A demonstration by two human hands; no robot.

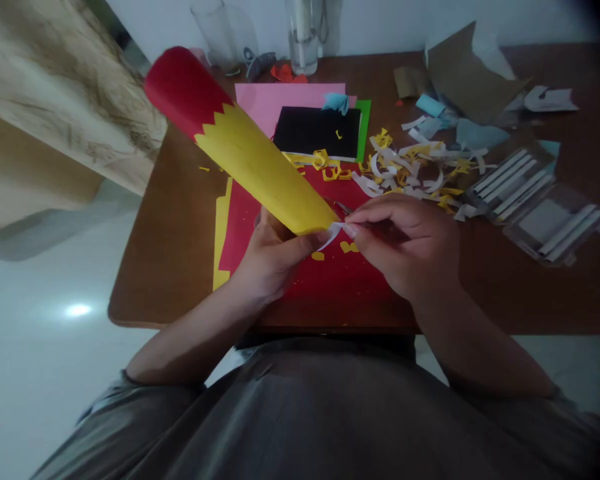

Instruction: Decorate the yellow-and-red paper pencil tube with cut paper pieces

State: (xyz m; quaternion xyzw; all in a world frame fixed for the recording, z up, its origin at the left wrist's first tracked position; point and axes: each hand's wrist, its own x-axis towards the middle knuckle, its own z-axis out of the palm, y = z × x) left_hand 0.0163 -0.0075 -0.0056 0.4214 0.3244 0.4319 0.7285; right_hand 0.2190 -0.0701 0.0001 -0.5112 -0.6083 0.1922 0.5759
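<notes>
A long paper tube [265,170], yellow with a zigzag edge and a red far end, slants up to the left above the table. My left hand [273,260] is wrapped round its near end, thumb on top. At that near end a thin white paper strip [333,235] curls off the tube. Thumb and index finger of my right hand [405,240] are pinched together at the strip's upper end. Beneath both hands lies a red paper sheet [330,290] with small yellow scraps [350,247] on it.
Behind the tube lie a black flat pad [317,132], pink paper [260,100] and green paper [364,127]. White and yellow cuttings [420,167] are heaped to the right, beside an open clear case [550,213] with white sticks. Glasses [303,47] stand by the wall.
</notes>
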